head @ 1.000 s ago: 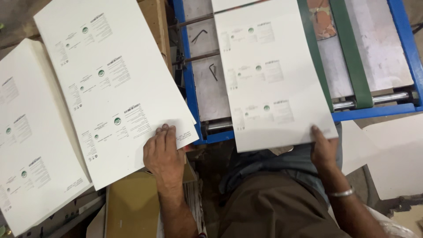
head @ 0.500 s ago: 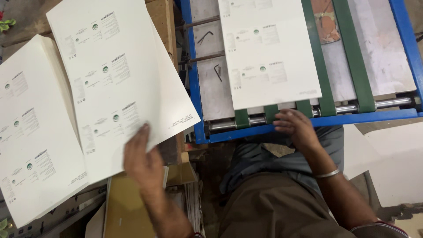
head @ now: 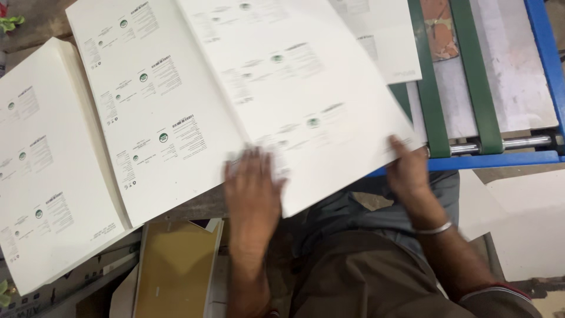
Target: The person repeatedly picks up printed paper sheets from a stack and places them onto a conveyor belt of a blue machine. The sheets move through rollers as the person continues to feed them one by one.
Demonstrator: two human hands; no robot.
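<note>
A large white printed sheet (head: 306,100) with small green-and-black label prints lies slanted between the paper stack and the machine table. My left hand (head: 253,188), blurred by motion, lies with fingers spread on its near left edge. My right hand (head: 409,171) pinches its near right corner at the blue frame (head: 500,160); a metal bangle (head: 434,228) is on that wrist. Under the sheet's left part is a stack of the same sheets (head: 147,106). Another printed sheet (head: 391,41) lies farther up on the machine table.
A second stack of printed sheets (head: 35,176) lies at the far left. Two green belts (head: 478,76) run over the grey machine bed, ending at a metal roller (head: 524,141). Yellowish cardboard (head: 176,265) sits below the stacks. A white board (head: 524,224) lies at the right.
The sheet my left hand held on the stack has swung right, over towards the machine. My right hand has left the earlier sheet, which moved up the belts, and taken the new sheet's corner.
</note>
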